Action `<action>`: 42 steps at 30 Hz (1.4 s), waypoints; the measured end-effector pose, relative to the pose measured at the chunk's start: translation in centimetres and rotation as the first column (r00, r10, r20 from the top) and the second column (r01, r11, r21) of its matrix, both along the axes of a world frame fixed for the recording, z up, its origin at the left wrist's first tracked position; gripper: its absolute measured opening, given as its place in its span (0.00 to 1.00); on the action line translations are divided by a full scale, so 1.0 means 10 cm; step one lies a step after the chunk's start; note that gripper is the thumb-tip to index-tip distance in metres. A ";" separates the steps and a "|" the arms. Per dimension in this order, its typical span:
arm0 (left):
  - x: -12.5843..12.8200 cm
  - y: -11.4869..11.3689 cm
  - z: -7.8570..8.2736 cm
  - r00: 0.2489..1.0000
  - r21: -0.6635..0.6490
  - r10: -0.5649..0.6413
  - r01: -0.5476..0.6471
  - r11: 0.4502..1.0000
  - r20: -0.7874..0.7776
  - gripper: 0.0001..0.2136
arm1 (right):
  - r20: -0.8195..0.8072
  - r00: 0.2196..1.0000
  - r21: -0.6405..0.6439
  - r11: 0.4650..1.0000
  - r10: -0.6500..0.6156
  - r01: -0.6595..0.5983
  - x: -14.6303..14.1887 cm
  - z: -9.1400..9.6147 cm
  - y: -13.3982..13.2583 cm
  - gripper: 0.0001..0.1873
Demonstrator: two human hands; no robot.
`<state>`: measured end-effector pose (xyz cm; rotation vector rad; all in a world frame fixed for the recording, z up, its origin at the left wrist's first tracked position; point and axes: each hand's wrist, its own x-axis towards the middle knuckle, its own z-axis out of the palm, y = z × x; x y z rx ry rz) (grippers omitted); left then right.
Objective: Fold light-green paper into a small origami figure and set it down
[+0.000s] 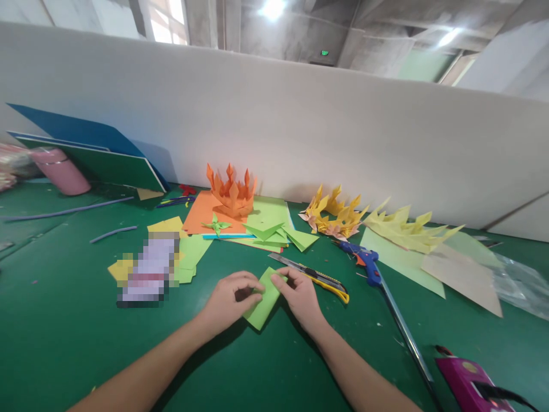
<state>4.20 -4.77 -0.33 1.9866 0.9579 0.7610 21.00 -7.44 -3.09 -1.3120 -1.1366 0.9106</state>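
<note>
A small folded piece of light green paper [265,303] is between my two hands, just above the green tabletop. My left hand [231,300] pinches its left edge between thumb and fingers. At the paper's upper right corner, my right hand [299,294] grips it with the thumb in front. A yellow and black utility knife [317,274] lies right behind my right hand. Beyond the hands are folded green paper pieces [274,230], a green paper star shape [218,225] and an orange paper crown [233,194] on stacked sheets.
To the right lie a yellow paper crown [334,212], a pale yellow paper strip with points [412,229], a blue glue gun [364,262] with a long glue stick, and a magenta device [469,383]. At left are a blurred-out phone [150,269] and pink bottle [62,170].
</note>
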 end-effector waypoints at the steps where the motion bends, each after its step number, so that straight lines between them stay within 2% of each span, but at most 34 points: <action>1: 0.00 0.01 -0.01 1.000 0.005 0.018 -0.018 1.000 -0.012 0.06 | 0.015 1.000 0.023 1.000 -0.005 0.005 0.00 -0.01 0.00 0.14; 4: -0.02 0.04 -0.04 0.995 0.010 0.094 -0.093 0.996 -0.045 0.06 | 0.092 0.994 0.148 0.988 -0.060 0.045 0.01 -0.03 -0.01 0.15; 7: -0.04 0.08 -0.07 0.988 0.016 0.142 -0.141 0.990 -0.058 0.06 | 0.261 0.957 0.298 0.953 -0.127 0.045 0.01 -0.02 -0.03 0.13; 10: -0.06 0.11 -0.09 0.986 0.052 0.149 -0.146 0.988 -0.073 0.07 | 0.449 0.890 0.381 0.918 -0.080 -0.110 0.00 -0.02 -0.06 0.07; 13: -0.08 0.11 -0.11 0.986 0.078 0.127 -0.118 0.990 -0.110 0.07 | 0.595 0.804 0.371 0.885 0.007 -0.282 -0.03 -0.01 -0.08 0.08; 16: -0.10 0.11 -0.12 0.985 0.082 0.106 -0.095 0.992 -0.138 0.08 | 0.673 0.737 0.334 0.867 0.054 -0.369 -0.06 0.00 -0.09 0.09; 20: -0.11 0.11 -0.14 0.987 0.099 0.101 -0.089 0.991 -0.123 0.07 | 0.731 0.678 0.296 0.862 0.072 -0.411 -0.07 0.02 -0.08 0.11; 24: -0.10 0.12 -0.15 0.987 0.100 0.107 -0.095 0.991 -0.123 0.08 | 0.752 0.655 0.275 0.865 0.078 -0.419 -0.07 0.02 -0.08 0.11; 33: -0.11 0.08 -0.06 0.968 0.180 0.091 -0.049 0.982 -0.235 0.07 | 0.753 0.653 0.265 0.870 0.083 -0.415 -0.07 0.02 -0.08 0.11; 42: -0.14 0.10 -0.08 0.954 0.304 0.069 0.024 0.952 -0.292 0.07 | 0.749 0.660 0.296 0.862 0.057 -0.411 -0.06 0.02 -0.08 0.12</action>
